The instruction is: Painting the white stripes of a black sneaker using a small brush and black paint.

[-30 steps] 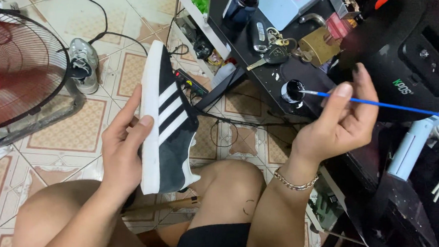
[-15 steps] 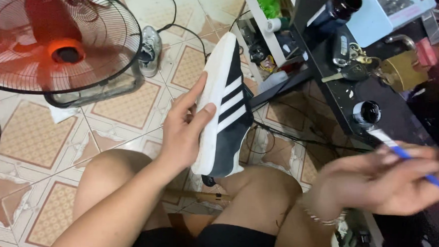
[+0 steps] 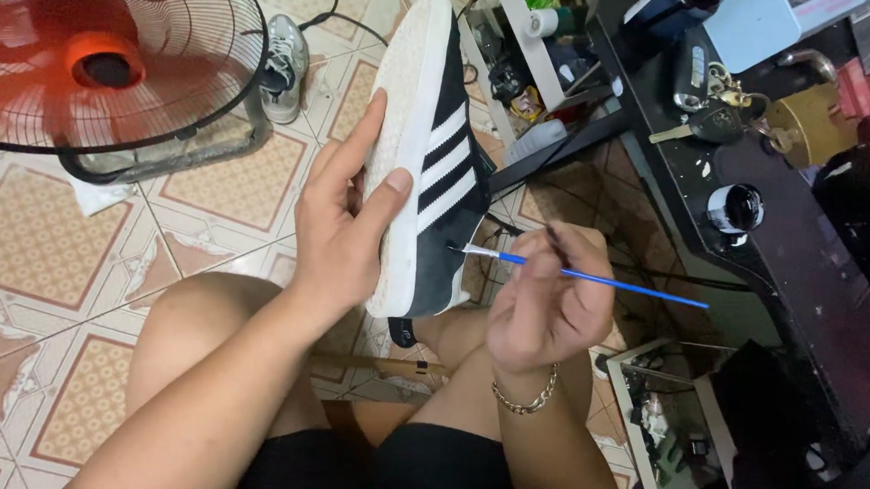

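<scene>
My left hand point(image 3: 342, 225) grips a black sneaker point(image 3: 437, 160) with white stripes and a white sole, held sole-leftward above my knees. My right hand point(image 3: 546, 300) pinches a thin blue-handled paintbrush point(image 3: 592, 276). Its tip touches the black side of the sneaker near the heel. A chain bracelet point(image 3: 524, 398) circles my right wrist. A small open paint jar point(image 3: 735, 208) stands on the black desk point(image 3: 800, 293) to the right.
A red floor fan point(image 3: 97, 58) in a wire cage stands at the upper left on the tiled floor point(image 3: 47, 254). Another grey shoe point(image 3: 284, 63) lies beside it. Keys point(image 3: 710, 115) and clutter sit on the desk; cables run beneath it.
My right hand came away from the paint jar and brought the brush leftward to the sneaker's side. The view swung left, showing more of the fan.
</scene>
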